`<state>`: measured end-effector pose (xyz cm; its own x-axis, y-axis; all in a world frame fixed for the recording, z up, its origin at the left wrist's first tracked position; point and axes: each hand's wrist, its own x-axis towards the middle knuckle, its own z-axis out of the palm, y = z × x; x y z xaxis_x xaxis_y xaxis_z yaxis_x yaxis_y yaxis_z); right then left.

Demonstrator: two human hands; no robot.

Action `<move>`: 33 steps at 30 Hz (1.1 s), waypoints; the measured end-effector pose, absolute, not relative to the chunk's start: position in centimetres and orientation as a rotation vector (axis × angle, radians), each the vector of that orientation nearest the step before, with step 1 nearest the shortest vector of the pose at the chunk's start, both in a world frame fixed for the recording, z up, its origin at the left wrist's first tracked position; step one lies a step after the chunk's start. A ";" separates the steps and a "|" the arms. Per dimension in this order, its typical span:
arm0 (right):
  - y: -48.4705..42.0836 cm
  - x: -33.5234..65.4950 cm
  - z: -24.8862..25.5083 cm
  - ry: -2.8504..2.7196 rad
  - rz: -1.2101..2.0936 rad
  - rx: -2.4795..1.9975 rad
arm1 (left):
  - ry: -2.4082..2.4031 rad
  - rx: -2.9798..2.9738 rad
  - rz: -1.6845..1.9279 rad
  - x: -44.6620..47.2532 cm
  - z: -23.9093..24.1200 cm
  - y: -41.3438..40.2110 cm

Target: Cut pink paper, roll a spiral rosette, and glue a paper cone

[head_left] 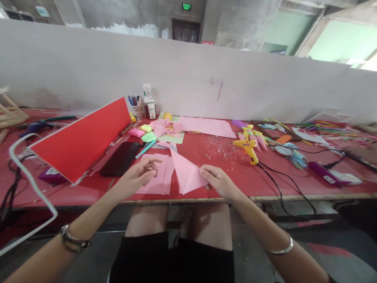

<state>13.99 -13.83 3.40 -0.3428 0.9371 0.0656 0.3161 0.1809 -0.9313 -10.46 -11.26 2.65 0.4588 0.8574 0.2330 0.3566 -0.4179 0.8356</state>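
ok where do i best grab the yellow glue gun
By its handle, from the near side: the glue gun lies with handle slanting toward you, nozzle pointing left, cord trailing off its end. Your right hand holds pink paper; free it first.

1. Green lit sign [186,6] above the far doorway [185,30]: the lower line looks like "EXIT"; the line above it is too small to read.
2. Red plate [207,43] beside that doorway: lettering unreadable.
3. Bottle label [151,108] on the worktop: print too blurred.
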 end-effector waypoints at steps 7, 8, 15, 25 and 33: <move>-13.9 11.5 2.0 -1.602 1.541 -1.031 | 0.703 1.769 0.641 -7.5 2.6 -12.7; -13.9 11.4 1.9 -1.579 1.568 -1.024 | 0.693 1.757 0.650 -7.4 2.5 -12.8; -14.1 10.5 1.2 -1.403 1.708 -1.000 | 0.691 1.583 0.703 -7.6 1.4 -12.4; -14.4 10.8 2.2 -1.814 1.206 -1.138 | 0.931 1.468 0.667 -6.5 2.2 -12.4; -15.1 10.6 2.7 -2.029 0.644 -1.105 | 1.084 1.322 0.700 -5.8 2.1 -12.7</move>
